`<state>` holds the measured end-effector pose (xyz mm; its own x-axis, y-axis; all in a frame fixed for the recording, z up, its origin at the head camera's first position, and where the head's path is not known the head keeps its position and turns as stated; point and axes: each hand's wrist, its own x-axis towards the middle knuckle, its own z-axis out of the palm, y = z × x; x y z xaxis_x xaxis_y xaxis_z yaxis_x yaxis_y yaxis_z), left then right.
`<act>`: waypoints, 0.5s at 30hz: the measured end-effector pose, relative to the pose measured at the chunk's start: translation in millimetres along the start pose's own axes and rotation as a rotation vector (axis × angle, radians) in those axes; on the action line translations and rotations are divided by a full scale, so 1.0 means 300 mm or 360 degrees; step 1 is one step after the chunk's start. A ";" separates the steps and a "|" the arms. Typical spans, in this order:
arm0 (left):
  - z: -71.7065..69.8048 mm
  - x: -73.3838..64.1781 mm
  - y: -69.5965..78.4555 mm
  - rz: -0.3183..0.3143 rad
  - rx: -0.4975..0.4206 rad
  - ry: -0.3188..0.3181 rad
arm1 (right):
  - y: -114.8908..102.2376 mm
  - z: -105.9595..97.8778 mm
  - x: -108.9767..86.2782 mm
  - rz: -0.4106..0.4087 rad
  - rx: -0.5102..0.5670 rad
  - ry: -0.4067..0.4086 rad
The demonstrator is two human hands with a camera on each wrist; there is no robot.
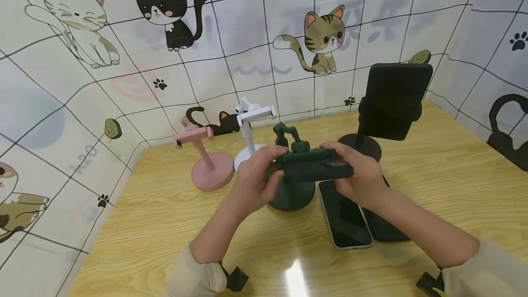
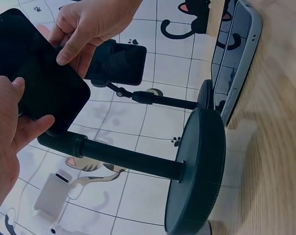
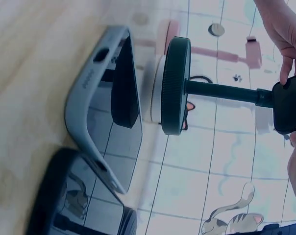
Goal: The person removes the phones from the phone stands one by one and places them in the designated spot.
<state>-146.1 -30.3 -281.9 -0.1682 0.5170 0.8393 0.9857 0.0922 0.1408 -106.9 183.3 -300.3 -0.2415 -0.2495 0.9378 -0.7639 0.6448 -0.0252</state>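
A black smartphone (image 1: 315, 172) lies in the clamp (image 1: 307, 156) of a dark green phone stand (image 1: 294, 196), its screen facing toward me. My left hand (image 1: 257, 175) grips the left end of phone and clamp, thumb at the screen side. On the opposite end my right hand (image 1: 363, 173) holds the phone, fingers along the clamp's upper side. The left wrist view shows the phone's screen (image 2: 37, 68) tilted between both hands, above the stand's post (image 2: 131, 159). The stand's round base (image 3: 175, 85) stands on the table.
Pink (image 1: 212, 173) and white (image 1: 246, 134) phone stands are at the back left. A black stand holding a dark phone (image 1: 393, 100) rises at back right. Two more phones lie flat near my right forearm, a grey-edged one (image 1: 345, 217) and a black one (image 1: 385, 226). Cat-print cloth (image 1: 247, 35) surrounds the table.
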 end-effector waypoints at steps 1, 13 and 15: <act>-0.007 -0.003 0.009 0.0014 -0.0001 -0.0007 | -0.010 0.000 -0.002 -0.0001 0.0002 0.0010; -0.045 -0.044 0.086 0.0145 0.0070 -0.0037 | -0.079 -0.005 -0.042 -0.0062 0.0007 0.0024; -0.044 -0.051 0.091 0.0138 0.0068 -0.0044 | -0.084 -0.006 -0.048 -0.0050 0.0031 0.0009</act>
<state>-116.5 -47.0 -283.9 -0.0829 0.5477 0.8326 0.9956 0.0818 0.0453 -83.1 171.9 -312.6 -0.2138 -0.2652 0.9402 -0.7825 0.6227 -0.0023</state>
